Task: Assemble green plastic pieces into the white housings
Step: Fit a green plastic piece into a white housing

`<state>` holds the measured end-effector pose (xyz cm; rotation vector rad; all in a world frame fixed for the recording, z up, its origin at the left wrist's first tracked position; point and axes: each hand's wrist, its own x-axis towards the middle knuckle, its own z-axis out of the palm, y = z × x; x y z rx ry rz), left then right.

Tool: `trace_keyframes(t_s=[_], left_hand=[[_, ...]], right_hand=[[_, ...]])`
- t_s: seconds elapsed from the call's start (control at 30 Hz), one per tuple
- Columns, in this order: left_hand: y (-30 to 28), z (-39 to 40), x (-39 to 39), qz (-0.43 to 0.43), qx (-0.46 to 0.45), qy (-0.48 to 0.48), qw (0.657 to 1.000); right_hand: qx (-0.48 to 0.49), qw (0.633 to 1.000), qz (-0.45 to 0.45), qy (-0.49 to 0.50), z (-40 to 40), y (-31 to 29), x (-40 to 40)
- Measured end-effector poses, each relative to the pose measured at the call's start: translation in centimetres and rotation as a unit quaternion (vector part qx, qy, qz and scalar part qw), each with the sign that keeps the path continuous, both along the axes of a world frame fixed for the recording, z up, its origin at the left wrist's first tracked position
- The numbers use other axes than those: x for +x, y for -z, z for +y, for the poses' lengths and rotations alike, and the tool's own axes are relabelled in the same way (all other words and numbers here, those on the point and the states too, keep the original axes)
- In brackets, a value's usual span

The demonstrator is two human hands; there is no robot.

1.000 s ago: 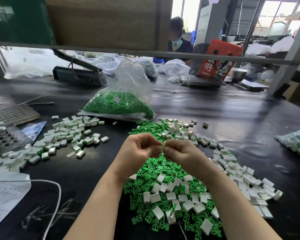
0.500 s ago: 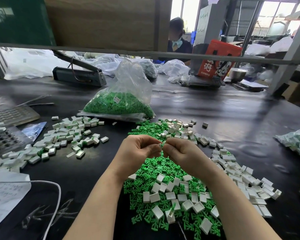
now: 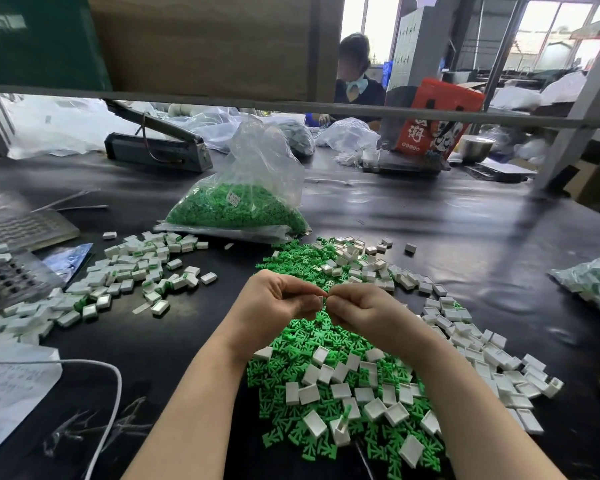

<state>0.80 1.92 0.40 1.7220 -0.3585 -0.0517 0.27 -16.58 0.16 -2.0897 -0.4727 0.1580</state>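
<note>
Left hand [image 3: 272, 301] & right hand [image 3: 359, 306] fingertips together, both pinching 1 small white housing [image 3: 321, 301] btwn them, above green pieces pile [image 3: 326, 341] on dark surface [image 3: 465, 230], bag of green pieces [image 3: 236, 209] behind

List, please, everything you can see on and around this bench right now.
Green pieces: many, green, loose heap at centre under the hands.
Housings: many, white, scattered over and right of the heap.
Left pile: many housings, white with some green showing, left of centre.
Bag: one, clear, full of green pieces, behind the heap.
Right bag: one, clear, at the right edge.
Sealer: one, grey, far left of the table.
Box: one, red, far right.
Bowl: one, metal, beside the box.
Cable: one, white, near left.
Table: one, black.
Person: one, seated behind the bench.
Left hand: pinching a small white part at its fingertips.
Right hand: pinching the same part.
</note>
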Motion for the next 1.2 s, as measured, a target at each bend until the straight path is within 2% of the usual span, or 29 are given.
trace_keyframes(t_s=[0.1, 0.27, 0.37, 0.53, 0.7, 0.93, 1.2], left_hand=[[-0.4, -0.2, -0.1, 0.012, -0.057, -0.005, 0.998], [-0.6, -0.5, -0.3, -0.013, -0.079, -0.011, 0.997], [-0.6, -0.4, -0.2, -0.023, -0.084, -0.028, 0.996], [-0.6, -0.5, -0.3, -0.007, -0.081, -0.022, 0.996], [-0.6, -1.1, -0.2, -0.014, -0.063, -0.029, 0.997], [-0.8, -1.2, -0.3, 0.004, -0.114, -0.029, 0.993], [-0.8, -1.2, -0.3, 0.013, -0.132, -0.027, 0.991]], right_hand=[[0.066, 0.998, 0.012, -0.006, 0.0, -0.2, -0.1], [0.177, 0.982, 0.062, -0.036, 0.1, -0.4, -0.4], [0.228, 0.966, 0.121, -0.029, 0.3, -0.1, -0.5], [0.324, 0.918, 0.219, -0.07, 0.9, 0.6, -0.1], [0.431, 0.859, 0.251, -0.12, 1.4, 0.7, -0.1], [0.477, 0.831, 0.253, -0.131, 1.7, 1.0, 0.0], [0.496, 0.82, 0.255, -0.13, 1.8, 0.9, -0.1]])
